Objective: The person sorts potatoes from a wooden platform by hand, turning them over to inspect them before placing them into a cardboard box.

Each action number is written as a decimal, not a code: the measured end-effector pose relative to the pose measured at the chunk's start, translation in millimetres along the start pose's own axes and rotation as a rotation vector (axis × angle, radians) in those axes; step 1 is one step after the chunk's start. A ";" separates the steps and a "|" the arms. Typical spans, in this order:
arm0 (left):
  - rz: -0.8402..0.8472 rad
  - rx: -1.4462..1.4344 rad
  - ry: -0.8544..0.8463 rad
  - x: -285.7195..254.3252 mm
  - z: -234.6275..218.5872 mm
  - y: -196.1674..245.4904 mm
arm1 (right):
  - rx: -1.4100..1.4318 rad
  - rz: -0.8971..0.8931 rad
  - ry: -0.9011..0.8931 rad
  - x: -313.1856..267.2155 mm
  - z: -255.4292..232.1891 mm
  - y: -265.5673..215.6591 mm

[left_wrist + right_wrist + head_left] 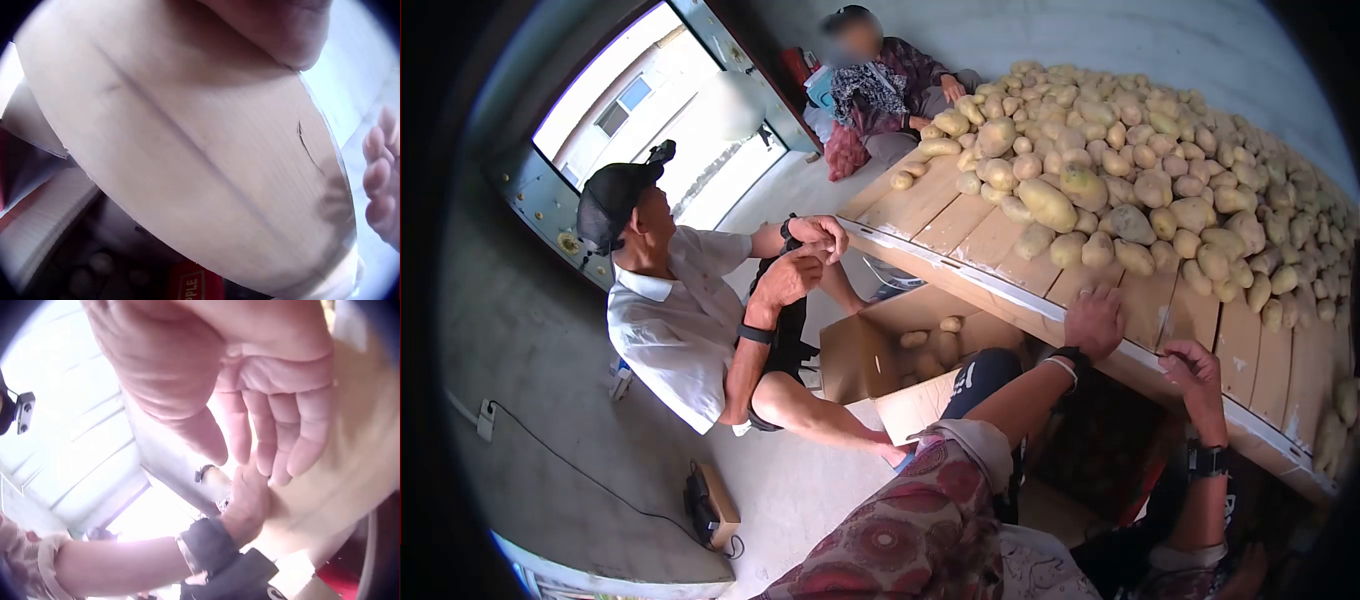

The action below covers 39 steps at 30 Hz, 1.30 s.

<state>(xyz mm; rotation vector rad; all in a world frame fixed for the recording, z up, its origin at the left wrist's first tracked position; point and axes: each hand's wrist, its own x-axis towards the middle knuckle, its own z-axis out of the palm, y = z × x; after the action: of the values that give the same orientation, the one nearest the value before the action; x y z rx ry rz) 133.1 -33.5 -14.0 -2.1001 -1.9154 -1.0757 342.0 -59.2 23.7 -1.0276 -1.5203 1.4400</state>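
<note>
My left hand [1095,322] rests on the edge of the slatted wooden table [1135,305], its fingers pointing toward the heap of potatoes [1120,170]. In the left wrist view, the base of this hand presses on the pale wood [187,150]; its fingers are hidden. My right hand [1195,375] hovers by the same edge, fingers loosely bent. The right wrist view shows these relaxed fingers [281,431] with nothing between thumb and fingers, and my left hand [247,500] beyond them.
A person in a white shirt [665,330] sits at left beside an open cardboard box [850,360] with several potatoes inside. Another person [900,90] sits behind the table by a red net sack [845,155]. A cable [580,475] crosses the floor at left.
</note>
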 end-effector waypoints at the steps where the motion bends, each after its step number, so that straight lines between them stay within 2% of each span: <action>1: 0.005 0.001 0.004 2.0 -1.3 -0.2 | 0.027 -0.024 0.077 6.0 -11.2 0.5; 3: -0.006 0.030 -0.072 0.8 -1.2 -0.3 | 0.052 -0.048 0.149 21.2 -47.5 18.0; 5: -0.020 0.068 -0.106 1.7 1.2 -0.1 | -0.099 -0.251 0.321 44.0 -86.8 40.2; 6: -0.044 0.105 -0.145 3.9 2.7 0.6 | -0.100 -0.262 0.319 52.2 -95.5 36.1; 8: -0.023 0.136 -0.176 7.6 8.3 3.3 | -0.356 -0.363 0.422 66.5 -110.0 28.4; 9: -0.001 0.170 -0.216 9.3 7.3 2.0 | -0.347 -0.366 0.425 77.1 -114.5 23.6; 11: 0.002 0.161 -0.233 10.2 4.8 -0.2 | -0.755 -0.327 0.419 102.3 -125.3 4.9; 12: 0.010 0.148 -0.248 12.7 4.5 0.6 | -0.759 -0.332 0.418 109.9 -123.8 -11.8; 14: -0.015 0.131 -0.229 16.1 3.9 1.0 | -0.838 -0.109 0.227 121.2 -114.9 -36.4; 15: -0.057 0.108 -0.215 11.8 5.3 2.2 | -0.847 -0.111 0.212 125.5 -112.8 -36.6; 17: -0.096 0.098 -0.225 11.0 6.3 5.0 | -0.905 0.065 0.090 139.9 -103.5 -31.0; 18: -0.116 0.094 -0.243 14.7 3.9 4.1 | -1.041 0.076 0.160 147.3 -100.6 -23.2; 20: -0.116 0.100 -0.245 16.8 1.1 4.0 | -0.969 0.104 0.181 158.2 -90.8 -6.0; 22: -0.116 0.092 -0.254 13.4 3.1 4.0 | -0.935 0.219 0.206 151.4 -70.1 -22.9; 25: -0.124 0.099 -0.249 17.7 3.2 6.1 | -0.945 0.188 0.236 163.7 -83.0 -10.7; 26: -0.123 0.094 -0.245 17.9 3.7 6.7 | -0.976 0.090 0.302 171.5 -93.7 9.7; 27: -0.133 0.092 -0.243 18.0 4.4 6.0 | -0.989 0.076 0.312 174.1 -101.2 9.6; 29: -0.126 0.086 -0.235 16.8 3.1 6.1 | -0.740 0.046 0.300 177.5 -105.8 16.3; 30: -0.117 0.087 -0.238 17.2 2.3 5.1 | -0.747 0.089 0.207 161.8 -89.9 -16.3; 34: -0.103 0.077 -0.215 13.1 4.4 3.4 | -0.813 0.047 0.230 154.4 -89.7 -9.3; 39: -0.117 0.044 -0.221 14.5 4.2 0.8 | -1.016 0.175 0.085 155.6 -93.3 -24.6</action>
<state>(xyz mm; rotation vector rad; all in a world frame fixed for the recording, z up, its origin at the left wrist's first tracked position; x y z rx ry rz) 135.0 -19.4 -8.8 -2.1877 -2.1630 -0.8415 371.6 118.8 54.5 -1.7990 -2.1786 0.6386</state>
